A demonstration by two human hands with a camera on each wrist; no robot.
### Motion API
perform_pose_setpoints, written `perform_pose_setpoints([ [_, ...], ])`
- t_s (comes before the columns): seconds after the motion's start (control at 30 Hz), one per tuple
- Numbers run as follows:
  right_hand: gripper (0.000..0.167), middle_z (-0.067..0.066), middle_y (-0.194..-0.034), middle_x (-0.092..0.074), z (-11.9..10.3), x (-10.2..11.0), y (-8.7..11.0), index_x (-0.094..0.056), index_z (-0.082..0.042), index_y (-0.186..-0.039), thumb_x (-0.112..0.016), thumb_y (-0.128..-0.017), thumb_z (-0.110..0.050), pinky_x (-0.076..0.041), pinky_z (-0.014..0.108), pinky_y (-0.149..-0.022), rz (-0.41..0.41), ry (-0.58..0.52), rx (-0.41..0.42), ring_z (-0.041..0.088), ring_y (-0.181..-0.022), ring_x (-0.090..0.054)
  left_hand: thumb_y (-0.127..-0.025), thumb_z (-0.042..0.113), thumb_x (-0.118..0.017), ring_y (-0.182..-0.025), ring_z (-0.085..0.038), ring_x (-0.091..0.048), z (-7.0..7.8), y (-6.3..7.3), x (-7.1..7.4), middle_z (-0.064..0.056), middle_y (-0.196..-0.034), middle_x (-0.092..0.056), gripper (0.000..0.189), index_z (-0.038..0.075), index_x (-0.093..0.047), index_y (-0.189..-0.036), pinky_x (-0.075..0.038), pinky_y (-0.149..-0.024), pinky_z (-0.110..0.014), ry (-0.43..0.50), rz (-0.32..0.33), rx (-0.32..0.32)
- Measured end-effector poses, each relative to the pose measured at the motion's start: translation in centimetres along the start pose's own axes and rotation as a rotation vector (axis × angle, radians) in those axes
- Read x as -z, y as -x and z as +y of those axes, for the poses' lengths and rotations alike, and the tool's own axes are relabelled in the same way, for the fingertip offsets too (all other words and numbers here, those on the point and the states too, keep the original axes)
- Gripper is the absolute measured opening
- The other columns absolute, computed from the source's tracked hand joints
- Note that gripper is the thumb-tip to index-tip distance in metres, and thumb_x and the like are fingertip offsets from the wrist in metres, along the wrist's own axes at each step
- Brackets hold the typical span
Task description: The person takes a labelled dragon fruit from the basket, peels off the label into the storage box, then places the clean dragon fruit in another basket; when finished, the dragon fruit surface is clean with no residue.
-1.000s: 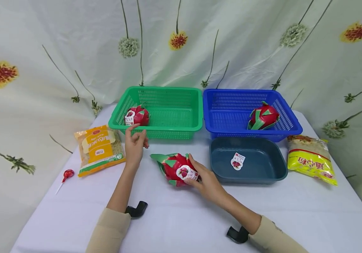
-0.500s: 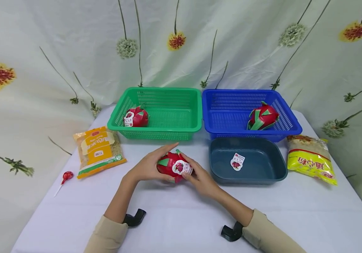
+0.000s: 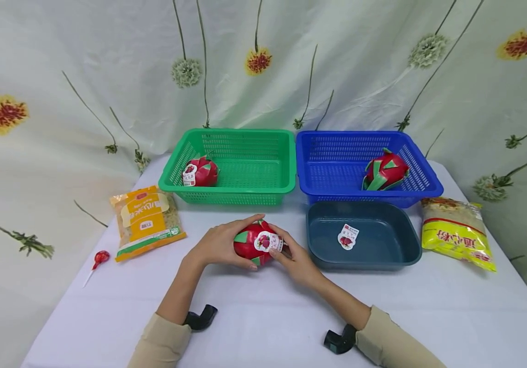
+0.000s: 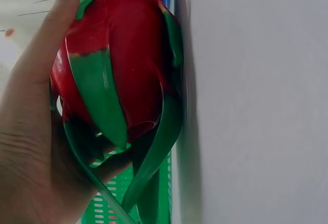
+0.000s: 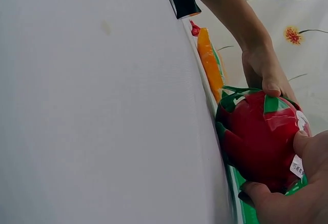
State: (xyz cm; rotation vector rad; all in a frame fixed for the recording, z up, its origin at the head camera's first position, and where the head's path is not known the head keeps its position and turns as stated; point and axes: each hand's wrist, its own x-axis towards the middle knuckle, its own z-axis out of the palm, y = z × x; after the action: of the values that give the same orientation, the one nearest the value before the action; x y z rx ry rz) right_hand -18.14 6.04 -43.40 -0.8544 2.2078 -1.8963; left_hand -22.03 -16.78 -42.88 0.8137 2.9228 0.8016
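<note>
A red dragon fruit (image 3: pixel 247 248) with green scales and a white label (image 3: pixel 269 241) is between both hands above the white table (image 3: pixel 263 327). My left hand (image 3: pixel 222 244) grips its leafy end from the left, thumb below and fingers over the top. In the left wrist view, long green tips of the dragon fruit (image 4: pixel 118 55) hang beside that palm. My right hand (image 3: pixel 297 258) holds the other end, its thumb on the label's lower edge. From the right wrist camera, the right hand's thumb and a lower finger (image 5: pixel 259 193) clasp the dragon fruit (image 5: pixel 256 137).
A green basket (image 3: pixel 240 197) and a blue basket (image 3: pixel 337 135) at the back each hold a dragon fruit. A dark tray (image 3: pixel 387 237) carries a similar label (image 3: pixel 348 236). Left lie an orange food bag (image 3: pixel 148 222) and a lollipop (image 3: pixel 100 257); right, a yellow bag (image 3: pixel 456 232).
My left hand has come from the green basket's front rim to the dragon fruit and now grips it. The dragon fruit's leafy end is now covered by that hand.
</note>
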Motion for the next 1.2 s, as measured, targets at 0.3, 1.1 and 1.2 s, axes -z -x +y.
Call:
perform_pose_setpoints([
  [0.3, 0.054, 0.019, -0.143, -0.032, -0.2, 0.1, 0.0, -0.032, -0.001, -0.141, -0.053, -0.092, -0.003, -0.038, 0.044, -0.098, -0.004, 0.002, -0.018, 0.032, -0.12, -0.045, -0.052, 0.074, -0.071, -0.102, -0.009, -0.052, -0.4, 0.0, -0.3, 0.014, -0.123, -0.053, 0.1, 0.053, -0.025, -0.138, -0.051, -0.071, -0.03, -0.014, 0.024, -0.018],
  [1.1, 0.052, 0.011, -0.083, -0.04, -1.8, 0.5, -0.1, -0.057, -0.018, -0.126, -0.075, -0.077, -0.013, -0.037, 0.027, -0.058, 0.427, 0.274, 0.168, 0.02, -0.069, -0.041, -0.056, 0.062, -0.076, -0.1, -0.016, -0.058, -0.6, 0.5, -0.4, 0.001, -0.115, -0.061, 0.093, 0.027, -0.044, -0.136, -0.054, -0.069, -0.033, -0.075, 0.414, -0.263],
  [1.2, 0.049, 0.013, -0.071, -0.033, -2.9, 0.6, 0.1, -0.061, -0.012, -0.121, -0.077, -0.075, -0.01, -0.025, 0.026, -0.049, 0.431, 0.22, 0.136, 0.019, -0.057, -0.03, -0.057, 0.062, -0.076, -0.101, -0.016, -0.058, -0.2, 0.7, -0.3, 0.0, -0.116, -0.061, 0.093, 0.024, -0.045, -0.135, -0.054, -0.071, -0.034, -0.053, 0.447, -0.3],
])
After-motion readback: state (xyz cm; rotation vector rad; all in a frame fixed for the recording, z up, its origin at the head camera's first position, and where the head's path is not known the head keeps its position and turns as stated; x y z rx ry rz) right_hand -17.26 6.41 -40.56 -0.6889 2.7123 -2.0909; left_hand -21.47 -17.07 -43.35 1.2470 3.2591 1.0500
